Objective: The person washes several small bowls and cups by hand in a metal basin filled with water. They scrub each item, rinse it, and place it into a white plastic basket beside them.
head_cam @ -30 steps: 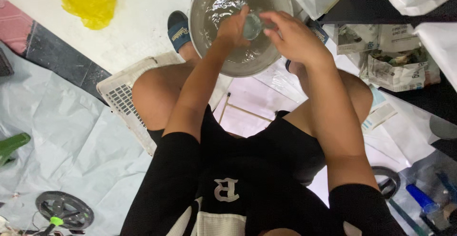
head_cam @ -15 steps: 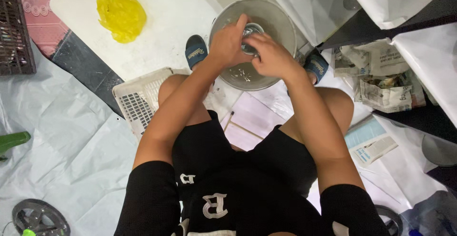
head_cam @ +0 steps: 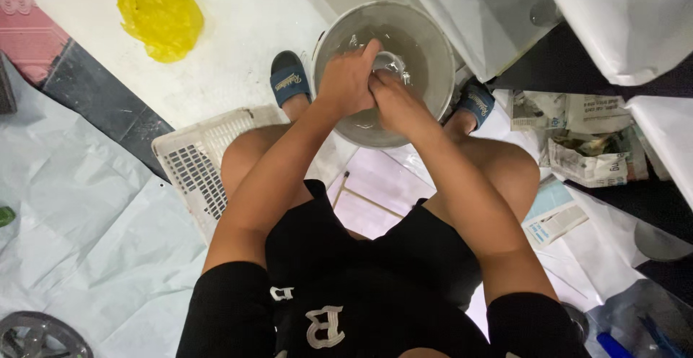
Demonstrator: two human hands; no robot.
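head view: both hands meet inside the basin (head_cam: 426, 47), over the water. left hand (head_cam: 348, 80) and right hand (head_cam: 395, 105) press together, clamped around a small clear glass (head_cam: 390, 62) that peeks out just beyond the knuckles. glass lies dead ahead, between the sandals, equally near each hand; its long axis is too hidden to tell.

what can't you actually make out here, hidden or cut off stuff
Head view only:
- Clear object in the basin: mostly covered by the left hand and right hand, so its kind is unclear.
- White basket: partly hidden behind the left thigh.
- Metal wheel: cut off by the bottom left corner.
- Blue tool: cut off by the bottom edge.
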